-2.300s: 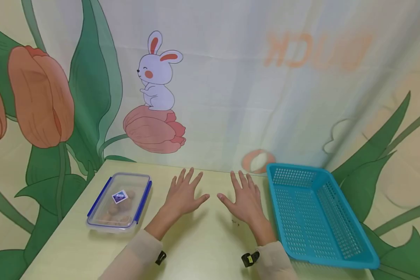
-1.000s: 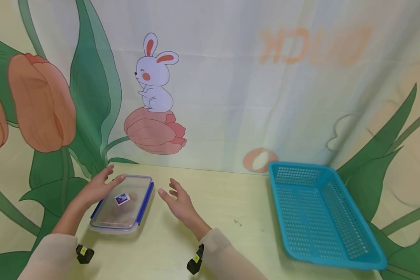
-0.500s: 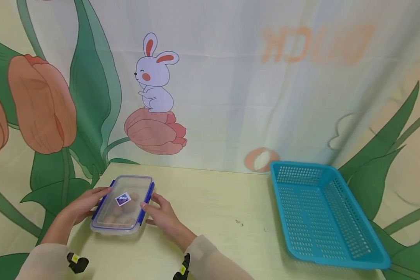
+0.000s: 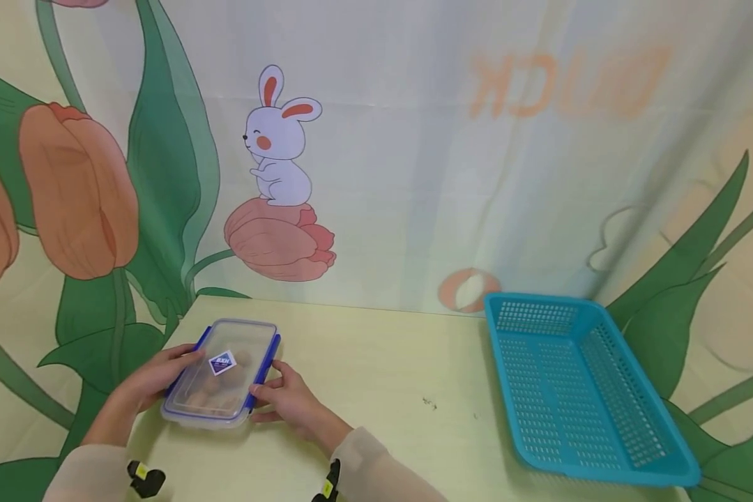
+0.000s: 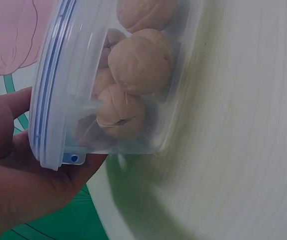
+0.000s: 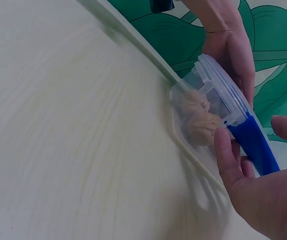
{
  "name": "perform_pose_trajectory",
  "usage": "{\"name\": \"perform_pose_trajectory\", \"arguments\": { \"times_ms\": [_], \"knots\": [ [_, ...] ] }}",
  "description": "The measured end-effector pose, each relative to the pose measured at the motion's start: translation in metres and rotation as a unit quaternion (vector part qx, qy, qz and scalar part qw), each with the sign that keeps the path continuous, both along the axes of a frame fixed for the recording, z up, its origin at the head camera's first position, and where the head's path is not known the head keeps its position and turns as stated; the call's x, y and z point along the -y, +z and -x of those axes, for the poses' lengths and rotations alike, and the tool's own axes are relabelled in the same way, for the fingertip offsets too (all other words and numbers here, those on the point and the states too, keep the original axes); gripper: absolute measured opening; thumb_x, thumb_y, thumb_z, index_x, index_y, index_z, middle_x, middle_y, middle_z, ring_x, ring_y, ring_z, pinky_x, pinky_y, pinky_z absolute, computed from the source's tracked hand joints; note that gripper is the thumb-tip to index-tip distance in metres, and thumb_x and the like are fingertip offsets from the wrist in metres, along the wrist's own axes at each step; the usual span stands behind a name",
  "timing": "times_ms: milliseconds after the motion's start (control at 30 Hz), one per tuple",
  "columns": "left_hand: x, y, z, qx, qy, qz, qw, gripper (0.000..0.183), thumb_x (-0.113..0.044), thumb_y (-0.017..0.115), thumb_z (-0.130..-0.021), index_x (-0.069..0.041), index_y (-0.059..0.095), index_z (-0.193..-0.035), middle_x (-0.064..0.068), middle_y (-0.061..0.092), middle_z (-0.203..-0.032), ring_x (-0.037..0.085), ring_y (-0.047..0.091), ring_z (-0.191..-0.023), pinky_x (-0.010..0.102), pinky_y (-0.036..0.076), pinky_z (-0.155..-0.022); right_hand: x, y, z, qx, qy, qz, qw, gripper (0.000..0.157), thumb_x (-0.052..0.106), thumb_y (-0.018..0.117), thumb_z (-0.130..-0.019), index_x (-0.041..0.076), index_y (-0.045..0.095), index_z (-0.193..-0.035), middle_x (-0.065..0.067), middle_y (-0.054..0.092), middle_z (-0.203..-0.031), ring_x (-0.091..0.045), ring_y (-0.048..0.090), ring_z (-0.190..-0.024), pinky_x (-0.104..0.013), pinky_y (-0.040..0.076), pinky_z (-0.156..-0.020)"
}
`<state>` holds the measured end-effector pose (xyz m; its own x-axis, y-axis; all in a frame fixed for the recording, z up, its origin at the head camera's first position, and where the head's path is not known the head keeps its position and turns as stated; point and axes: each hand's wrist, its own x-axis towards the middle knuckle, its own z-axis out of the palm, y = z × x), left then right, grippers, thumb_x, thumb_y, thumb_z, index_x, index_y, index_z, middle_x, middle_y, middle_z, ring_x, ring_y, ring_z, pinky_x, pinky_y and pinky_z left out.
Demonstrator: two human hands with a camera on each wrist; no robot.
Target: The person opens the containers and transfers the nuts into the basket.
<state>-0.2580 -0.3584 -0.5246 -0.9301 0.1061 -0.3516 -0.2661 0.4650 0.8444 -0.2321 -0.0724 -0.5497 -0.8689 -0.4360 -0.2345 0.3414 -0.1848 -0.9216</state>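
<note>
The left hand [image 4: 155,375] has its grip curled round the left side of the box [image 4: 201,422], thumb at the lid [image 4: 251,336], other fingers partly hidden behind and below. The box is over the table's [image 4: 376,362] left part; whether its base touches is hard to tell. Through the cloudy lid the brown, walnut-like nuts [image 5: 141,62] blur, uncountable. The right hand's [image 4: 296,403] grip is closed on the box's right side, fingertips partly out of sight. Well apart, farther right, is a blue basket [image 4: 502,390].
</note>
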Motion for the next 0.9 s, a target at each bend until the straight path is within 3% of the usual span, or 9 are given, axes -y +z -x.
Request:
{"name": "perform_pose_trajectory", "arguments": {
  "times_ms": [200, 400, 633, 900],
  "knots": [
    [-0.006, 0.009, 0.007, -0.008, -0.009, 0.045, 0.9989, 0.079, -0.045, 0.042, -0.114, 0.016, 0.020, -0.159, 0.044, 0.035, -0.154, 0.052, 0.049, -0.134, 0.060, 0.053, -0.102, 0.000, 0.000, 0.001, -0.009, -0.019, 0.003, 1.000, 0.067, 0.003, 0.074, -0.099, 0.008, 0.040, -0.156, -0.017, 0.060, -0.109, -0.028, 0.071, -0.088, -0.052, 0.065, -0.076],
    [-0.019, 0.007, 0.007, 0.006, 0.004, 0.017, 0.9998, 0.082, -0.048, 0.049, -0.112, 0.012, 0.023, -0.161, 0.040, 0.042, -0.153, 0.044, 0.057, -0.127, 0.053, 0.059, -0.093, -0.016, 0.000, 0.007, -0.029, -0.038, -0.025, 0.999, 0.063, 0.010, 0.074, -0.100, 0.009, 0.042, -0.155, -0.014, 0.059, -0.110, -0.027, 0.071, -0.086, -0.042, 0.066, -0.067],
    [-0.060, 0.010, 0.013, -0.010, 0.004, -0.004, 0.9999, 0.084, -0.053, 0.059, -0.106, 0.003, 0.028, -0.161, 0.035, 0.043, -0.154, 0.052, 0.049, -0.137, 0.063, 0.054, -0.102, -0.060, 0.004, 0.019, -0.058, -0.051, -0.068, 0.995, 0.061, 0.026, 0.073, -0.103, 0.010, 0.043, -0.154, -0.012, 0.061, -0.109, -0.023, 0.071, -0.083, -0.037, 0.065, -0.064],
    [-0.119, 0.023, 0.022, -0.026, -0.010, -0.018, 0.9995, 0.079, -0.050, 0.066, -0.104, -0.002, 0.034, -0.157, 0.028, 0.051, -0.143, 0.046, 0.057, -0.128, 0.056, 0.059, -0.096, -0.123, 0.016, 0.028, -0.085, -0.075, -0.134, 0.985, 0.064, 0.041, 0.073, -0.101, 0.008, 0.048, -0.150, -0.012, 0.062, -0.108, -0.024, 0.071, -0.080, -0.038, 0.064, -0.061]
  ]
}}
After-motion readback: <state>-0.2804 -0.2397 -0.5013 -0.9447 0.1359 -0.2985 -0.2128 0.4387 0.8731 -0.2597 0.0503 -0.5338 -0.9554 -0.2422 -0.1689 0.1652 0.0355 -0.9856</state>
